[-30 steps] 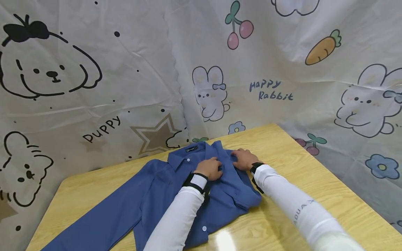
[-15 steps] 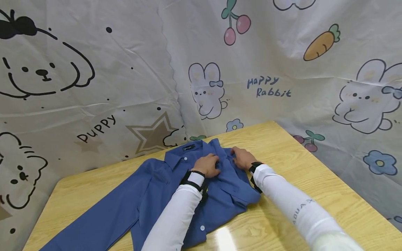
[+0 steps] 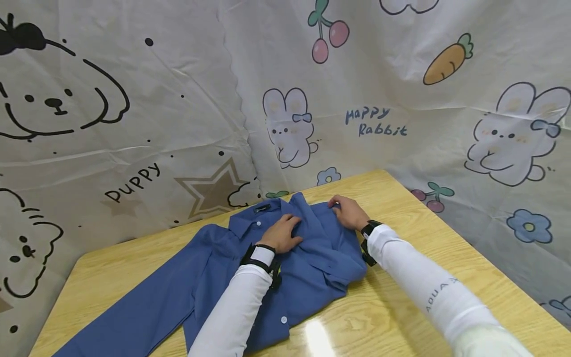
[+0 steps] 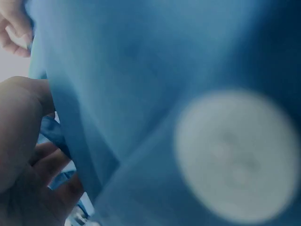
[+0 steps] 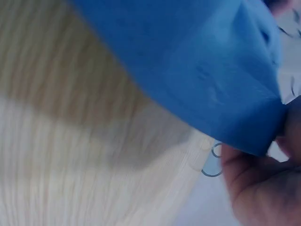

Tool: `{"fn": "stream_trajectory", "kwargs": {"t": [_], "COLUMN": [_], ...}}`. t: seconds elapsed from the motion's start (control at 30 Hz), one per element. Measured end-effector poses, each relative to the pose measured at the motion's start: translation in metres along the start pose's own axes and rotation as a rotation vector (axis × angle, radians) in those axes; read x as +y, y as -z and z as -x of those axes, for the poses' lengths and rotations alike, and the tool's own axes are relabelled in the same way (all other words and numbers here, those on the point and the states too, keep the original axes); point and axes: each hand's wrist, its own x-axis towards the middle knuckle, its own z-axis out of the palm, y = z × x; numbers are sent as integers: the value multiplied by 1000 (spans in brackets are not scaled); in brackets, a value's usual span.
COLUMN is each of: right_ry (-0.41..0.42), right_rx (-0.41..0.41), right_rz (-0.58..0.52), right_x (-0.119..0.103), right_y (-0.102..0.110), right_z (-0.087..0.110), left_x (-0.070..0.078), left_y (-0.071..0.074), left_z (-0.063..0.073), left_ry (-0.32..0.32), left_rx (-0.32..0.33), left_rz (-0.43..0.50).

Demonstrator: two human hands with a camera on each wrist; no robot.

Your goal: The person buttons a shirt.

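Note:
A blue button-up shirt [image 3: 165, 287] lies on the table, its collar toward the far edge and one long sleeve stretched to the lower left. The side at the right is bunched and folded inward. My left hand [image 3: 282, 235] rests on the shirt front below the collar, thumb and fingers spread apart; in the left wrist view cloth covers its fingertips, and a white button [image 4: 237, 155] looms close. At the upper right, my right hand [image 3: 351, 213] pinches the shirt's edge. The right wrist view shows its thumb and fingers on a corner of raised cloth [image 5: 197, 70].
The wooden table [image 3: 388, 317] ends at a far corner and a slanting right edge. Behind and beside it hangs a pale curtain [image 3: 200, 59] printed with puppies, rabbits and fruit. Both forearms wear white sleeves and black wrist straps.
My right hand has shifted slightly up and outward, spreading the shirt's upper right part wider. The left hand's fingers have loosened and spread. The head view has turned a little.

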Motion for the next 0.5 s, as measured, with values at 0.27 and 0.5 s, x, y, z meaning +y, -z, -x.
{"fn": "stream_trajectory", "kwargs": {"t": [0.27, 0.5], "right_ry": [-14, 170], "right_rx": [-81, -193], "right_rz": [314, -111], "right_x": [-17, -38], "right_y": [-29, -42], "right_z": [3, -4], "left_x": [-1, -1], "left_y": [-7, 3], "left_z": [3, 2], "left_ry": [-25, 77], "left_rx": [82, 89], "left_rz": [37, 320]}}
